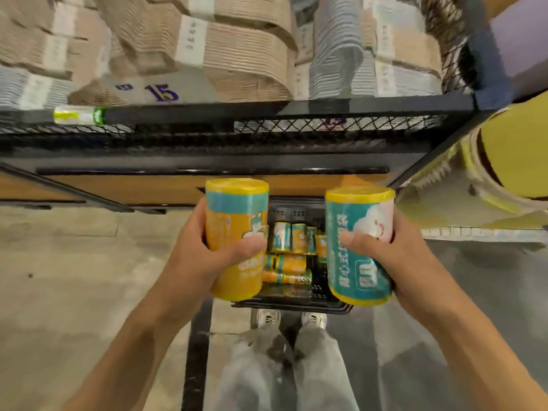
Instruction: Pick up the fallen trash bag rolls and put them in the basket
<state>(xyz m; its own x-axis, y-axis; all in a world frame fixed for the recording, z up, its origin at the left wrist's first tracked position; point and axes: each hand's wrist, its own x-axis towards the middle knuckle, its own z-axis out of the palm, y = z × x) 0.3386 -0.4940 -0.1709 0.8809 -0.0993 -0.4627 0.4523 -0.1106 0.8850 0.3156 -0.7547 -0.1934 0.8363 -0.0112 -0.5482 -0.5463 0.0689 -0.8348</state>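
— Where are the trash bag rolls we are after?

— We see two up in the air, one in each of the hands. The orange roll [235, 238] stands nearly upright in the left hand [201, 256], thumb across its front. The teal roll [360, 247] sits in the right hand [397, 256], also about upright and leaning slightly, thumb pressed on its printed face.

— So both hands are full?

— Yes, each is wrapped around its own roll. The two rolls are apart, with a gap between them.

— And the basket?

— Through that gap we look down into the black basket [296, 305] on the floor. Several more rolls [292, 250] already lie inside, some standing, some on their sides. Both held rolls hang above the basket's edges, the orange one over its left side, the teal one over its right.

— What surrounds it?

— Just below the basket we see the person's white shoes [292, 318] and grey trousers [284, 369] on the concrete floor [74, 277]. Beyond the basket runs a black metal shelf [237, 134] with mesh, stacked with bundled cardboard [231, 51]; one bundle reads 15. A large yellow reel [510, 161] sits at the right.
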